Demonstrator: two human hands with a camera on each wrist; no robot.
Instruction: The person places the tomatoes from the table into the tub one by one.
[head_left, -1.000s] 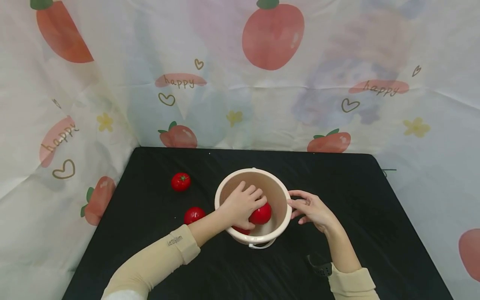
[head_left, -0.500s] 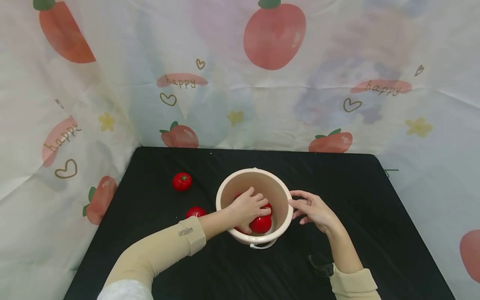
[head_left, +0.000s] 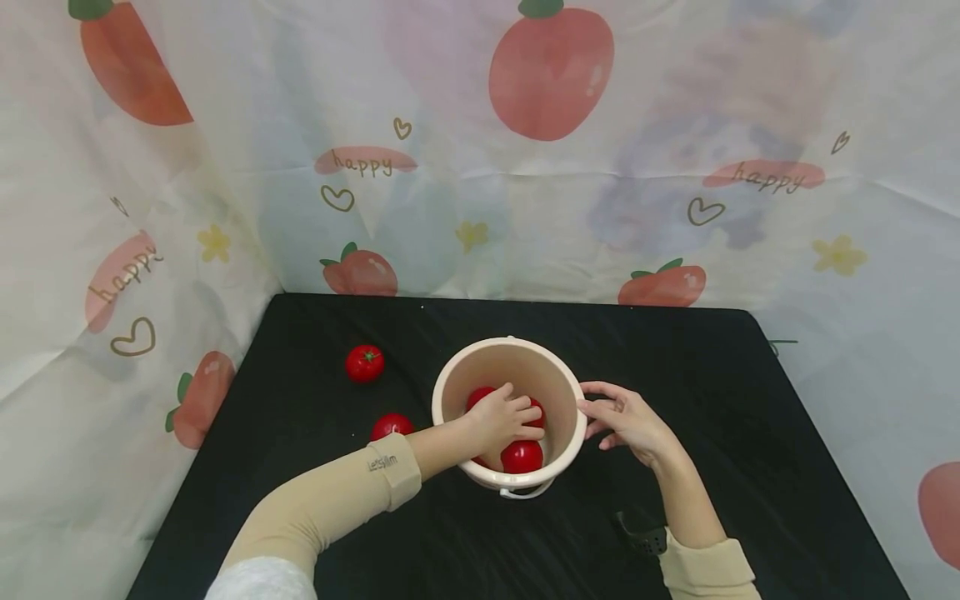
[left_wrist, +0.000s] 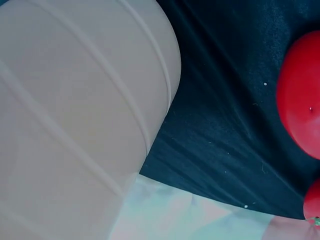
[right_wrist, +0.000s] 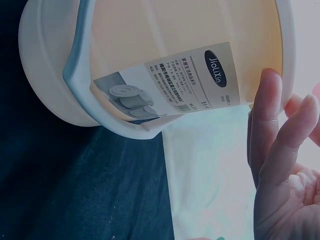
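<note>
A cream bucket (head_left: 450,371) stands on the black cloth with several red tomatoes inside, one of them, a tomato (head_left: 522,457), near the front wall. My left hand (head_left: 504,423) reaches over the left rim into the bucket, its fingers spread loosely above the tomatoes; its palm side is hidden. At the right rim is my right hand (head_left: 626,423), thumb and fingertips touching the edge with the fingers mostly straight. The right wrist view shows these fingers (right_wrist: 270,100) against the outer wall, beside a printed label (right_wrist: 190,80). The left wrist camera sees only the ribbed outer wall (left_wrist: 75,125) and tomatoes outside.
Two tomatoes lie left of the bucket: one tomato (head_left: 364,364) farther back, another tomato (head_left: 392,426) beside the left forearm. The bucket's handle (head_left: 527,492) hangs at its front. A printed curtain (head_left: 480,208) rises behind the black-covered table (head_left: 675,350).
My left hand has shifted slightly forward and come away from a tomato that now lies at the front of the bucket. More tomatoes show behind its fingers. The right hand stays at the rim.
</note>
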